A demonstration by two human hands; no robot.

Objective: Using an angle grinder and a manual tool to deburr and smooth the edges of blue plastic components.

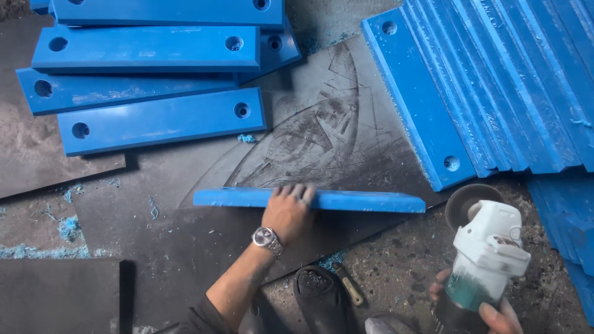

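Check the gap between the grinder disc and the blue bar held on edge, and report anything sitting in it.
Nothing visible. The angle grinder in the right hand has bare floor between it and the blue bar, which the left hand steadies.

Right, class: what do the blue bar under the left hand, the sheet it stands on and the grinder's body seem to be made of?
Blue bar: probably plastic; solid matt colour, and blue shavings lie curled nearby.
Dark sheet: grey, dull and scored with arcs; metal or rubber, cannot tell.
Grinder: white and teal housing, likely moulded plastic, slightly glossy.
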